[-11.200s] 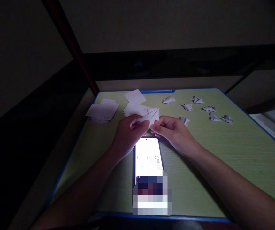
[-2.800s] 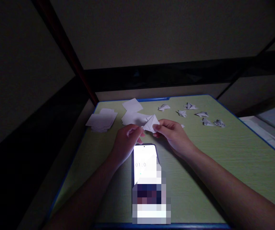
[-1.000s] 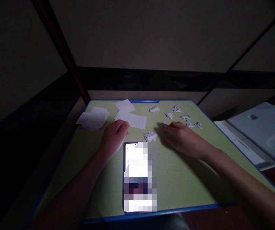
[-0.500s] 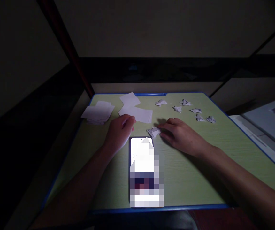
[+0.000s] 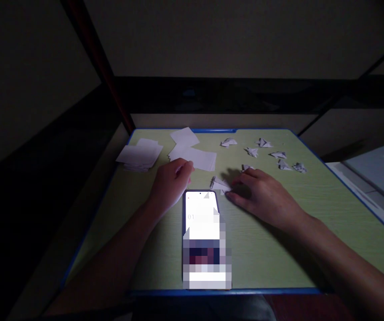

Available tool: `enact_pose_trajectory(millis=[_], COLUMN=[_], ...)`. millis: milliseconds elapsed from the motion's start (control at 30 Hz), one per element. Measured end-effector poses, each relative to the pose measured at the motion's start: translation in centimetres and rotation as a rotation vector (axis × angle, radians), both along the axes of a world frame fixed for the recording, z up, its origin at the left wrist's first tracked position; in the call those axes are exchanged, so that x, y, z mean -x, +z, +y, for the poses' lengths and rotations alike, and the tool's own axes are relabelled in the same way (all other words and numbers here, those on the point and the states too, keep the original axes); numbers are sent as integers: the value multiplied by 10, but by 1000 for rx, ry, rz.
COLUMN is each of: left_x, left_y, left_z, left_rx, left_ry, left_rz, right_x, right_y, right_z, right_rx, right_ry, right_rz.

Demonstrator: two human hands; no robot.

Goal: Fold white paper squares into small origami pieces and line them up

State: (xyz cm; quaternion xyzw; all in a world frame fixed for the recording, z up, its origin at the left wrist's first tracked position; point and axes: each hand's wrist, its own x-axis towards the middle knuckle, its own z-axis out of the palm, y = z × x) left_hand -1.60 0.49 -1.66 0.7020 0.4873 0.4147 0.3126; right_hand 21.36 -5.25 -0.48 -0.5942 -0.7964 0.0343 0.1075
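A small folded paper piece (image 5: 219,183), white with dark marks, lies just beyond the top of a lit phone (image 5: 201,209). My right hand (image 5: 262,196) is over the table at its right end, with thumb and forefinger apart on either side of that end; a firm grip does not show. Partly covered by the right fingers, another folded paper (image 5: 247,168) shows behind them. My left hand (image 5: 171,180) rests with curled fingers left of the phone's top, close to some loose white sheets (image 5: 202,159), and I see nothing held in it.
Several folded paper pieces (image 5: 252,152) are spread over the far right of the green table (image 5: 138,263). A stack of white paper (image 5: 140,154) sits at the far left. Beyond the right edge is a pale flat object (image 5: 379,174). A wall stands behind.
My right hand has drawn slightly right and back from the folded paper, uncovering another piece behind it. The near piece has turned a little. The view has shifted slightly; my left hand stays put.
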Motion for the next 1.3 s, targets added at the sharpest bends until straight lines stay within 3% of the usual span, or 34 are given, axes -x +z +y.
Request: enact_pose_trajectory(millis=[767, 1000, 1067, 1167, 1300], left_x=[-2, 0, 1, 2, 3], left_y=[0, 1, 2, 1, -1], left_z=[-2, -3, -2, -1, 0], left_rx=[-25, -12, -18, -21, -26], left_ry=[-21, -20, -1, -3, -12], left_rz=[75, 30, 16, 4, -9], right_x=[1, -9, -13, -10, 4], right_y=[-13, 1, 10, 20, 18], right_z=[-2, -2, 4, 19, 35], right_rx=[-5, 69, 32, -19, 44], right_ry=[-13, -6, 32, 227, 443], right_rz=[130, 236, 209, 138, 72])
